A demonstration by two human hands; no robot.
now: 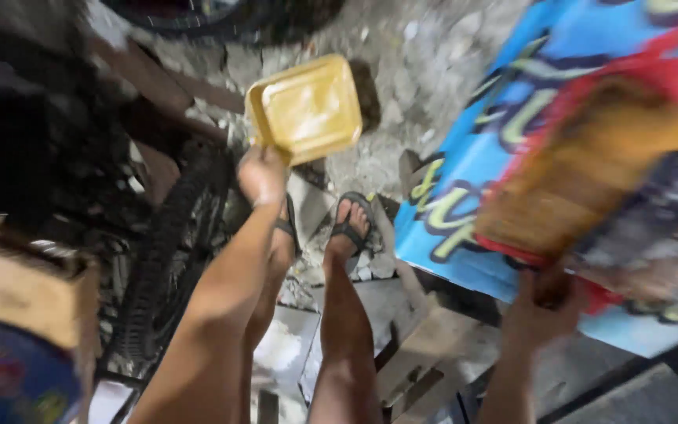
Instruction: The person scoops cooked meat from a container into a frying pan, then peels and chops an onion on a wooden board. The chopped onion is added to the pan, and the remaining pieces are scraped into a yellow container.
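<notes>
Two feet (pixel 319 232) on cracked, rubble-strewn concrete ground (pixel 425 71).

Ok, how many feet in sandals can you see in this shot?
2. The left foot is mostly hidden behind the left forearm, below the left hand holding the yellow tray. The right foot stands beside it on the broken concrete ground.

The left hand (pixel 262 174) holds a tray (pixel 305 108) out ahead, above the ground (pixel 425 71). A tyre (pixel 158 259) lies to its left. To the right, the right hand (pixel 539 314) grips a printed sheet (pixel 512 118).
</notes>
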